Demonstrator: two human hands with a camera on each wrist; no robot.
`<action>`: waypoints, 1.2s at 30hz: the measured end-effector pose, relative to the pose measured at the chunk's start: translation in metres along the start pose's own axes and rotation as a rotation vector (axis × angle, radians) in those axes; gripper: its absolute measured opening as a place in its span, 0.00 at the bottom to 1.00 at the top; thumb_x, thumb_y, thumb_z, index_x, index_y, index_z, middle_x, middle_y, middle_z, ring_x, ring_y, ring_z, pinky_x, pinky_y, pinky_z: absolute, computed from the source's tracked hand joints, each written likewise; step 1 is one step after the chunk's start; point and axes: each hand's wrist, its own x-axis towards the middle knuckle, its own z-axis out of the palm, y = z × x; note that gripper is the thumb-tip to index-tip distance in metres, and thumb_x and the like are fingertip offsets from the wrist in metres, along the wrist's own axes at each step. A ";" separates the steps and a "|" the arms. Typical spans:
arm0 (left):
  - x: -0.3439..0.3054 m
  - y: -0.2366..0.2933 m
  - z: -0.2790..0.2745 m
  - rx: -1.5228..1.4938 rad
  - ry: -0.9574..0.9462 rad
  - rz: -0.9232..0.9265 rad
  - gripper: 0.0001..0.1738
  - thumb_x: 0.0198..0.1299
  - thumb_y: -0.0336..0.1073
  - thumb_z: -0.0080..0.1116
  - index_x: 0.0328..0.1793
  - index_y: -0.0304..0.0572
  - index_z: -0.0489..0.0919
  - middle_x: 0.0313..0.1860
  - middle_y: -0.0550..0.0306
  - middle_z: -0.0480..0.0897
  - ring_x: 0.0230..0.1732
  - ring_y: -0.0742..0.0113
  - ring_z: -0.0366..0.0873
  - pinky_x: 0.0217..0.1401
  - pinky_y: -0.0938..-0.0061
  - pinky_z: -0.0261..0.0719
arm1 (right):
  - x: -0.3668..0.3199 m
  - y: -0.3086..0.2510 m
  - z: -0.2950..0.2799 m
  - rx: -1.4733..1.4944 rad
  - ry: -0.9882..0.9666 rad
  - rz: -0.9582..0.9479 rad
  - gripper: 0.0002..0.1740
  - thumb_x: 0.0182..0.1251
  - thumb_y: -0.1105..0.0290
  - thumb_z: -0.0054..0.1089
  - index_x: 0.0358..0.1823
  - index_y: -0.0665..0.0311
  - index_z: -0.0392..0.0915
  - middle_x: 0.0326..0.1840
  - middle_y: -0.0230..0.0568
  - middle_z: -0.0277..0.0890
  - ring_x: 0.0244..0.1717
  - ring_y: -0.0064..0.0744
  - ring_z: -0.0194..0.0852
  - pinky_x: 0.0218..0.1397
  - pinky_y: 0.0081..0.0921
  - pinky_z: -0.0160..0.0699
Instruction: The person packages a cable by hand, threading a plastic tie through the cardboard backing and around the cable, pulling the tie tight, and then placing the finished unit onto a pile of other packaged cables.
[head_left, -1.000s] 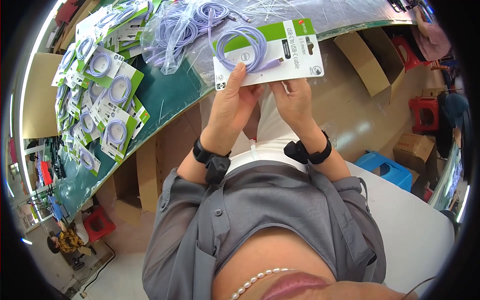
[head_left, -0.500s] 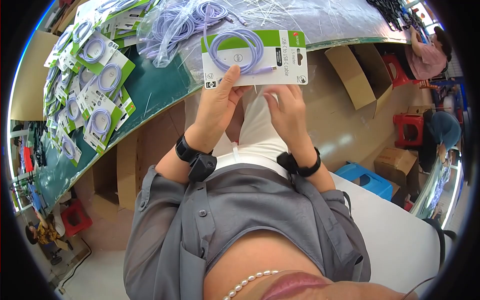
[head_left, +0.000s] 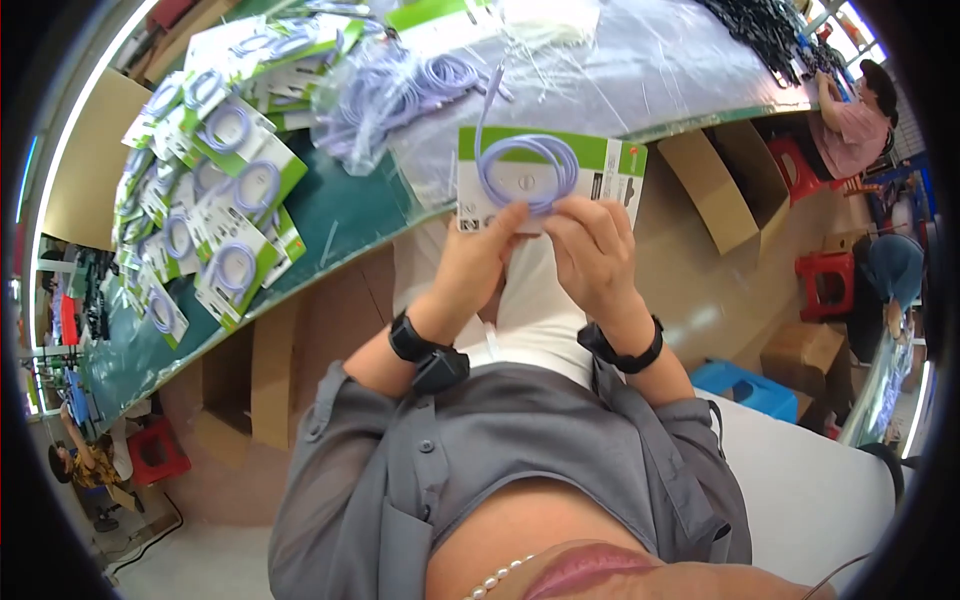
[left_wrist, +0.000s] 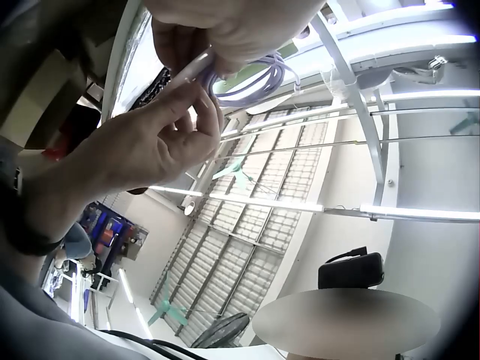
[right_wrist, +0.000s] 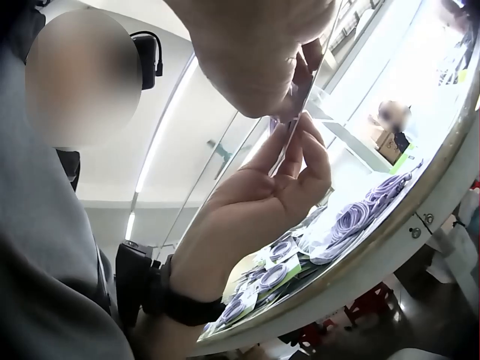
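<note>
A white and green retail card (head_left: 473, 190) is held up in front of the body, with a coiled lilac USB-C cable (head_left: 568, 165) on its face. One end of the cable sticks up past the card's top edge. My left hand (head_left: 470, 262) grips the card at its lower left, thumb on the front and fingers behind. At the lower right, the curled fingers of my right hand (head_left: 595, 250) pinch the cable by the bottom of the coil and hide its other plug. In the right wrist view, the card (right_wrist: 319, 71) appears edge-on between both hands.
Carded cables (head_left: 235, 185) lie piled on the green table (head_left: 350, 205) at left. Beside them is a clear bag of loose lilac cables (head_left: 385, 95). Open cardboard boxes (head_left: 710, 190) and a blue stool (head_left: 745, 388) stand at right. Other people sit farther off.
The card shifted left, then came back right and lower in view. My right hand left the card's bottom edge, and its fingers are now on the front, over the cable's plug.
</note>
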 end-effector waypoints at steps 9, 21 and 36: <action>0.005 0.004 -0.006 0.105 -0.011 0.018 0.14 0.61 0.29 0.59 0.53 0.35 0.75 0.46 0.56 0.80 0.45 0.68 0.79 0.47 0.73 0.81 | 0.009 -0.006 0.002 -0.033 -0.079 0.028 0.10 0.49 0.82 0.60 0.33 0.63 0.74 0.42 0.39 0.73 0.37 0.41 0.69 0.43 0.33 0.69; 0.002 0.014 0.003 0.925 -0.056 0.665 0.13 0.48 0.26 0.66 0.43 0.36 0.81 0.41 0.52 0.82 0.41 0.63 0.81 0.43 0.76 0.79 | -0.003 0.007 0.016 0.012 0.094 -0.014 0.14 0.51 0.75 0.63 0.41 0.66 0.75 0.45 0.43 0.74 0.44 0.46 0.72 0.47 0.39 0.74; 0.010 0.057 0.031 1.218 -0.415 1.355 0.18 0.40 0.30 0.68 0.42 0.41 0.84 0.40 0.56 0.83 0.43 0.57 0.82 0.43 0.73 0.83 | -0.024 0.012 0.028 1.085 -0.094 0.845 0.20 0.54 0.64 0.65 0.47 0.65 0.78 0.51 0.43 0.77 0.53 0.48 0.74 0.57 0.42 0.73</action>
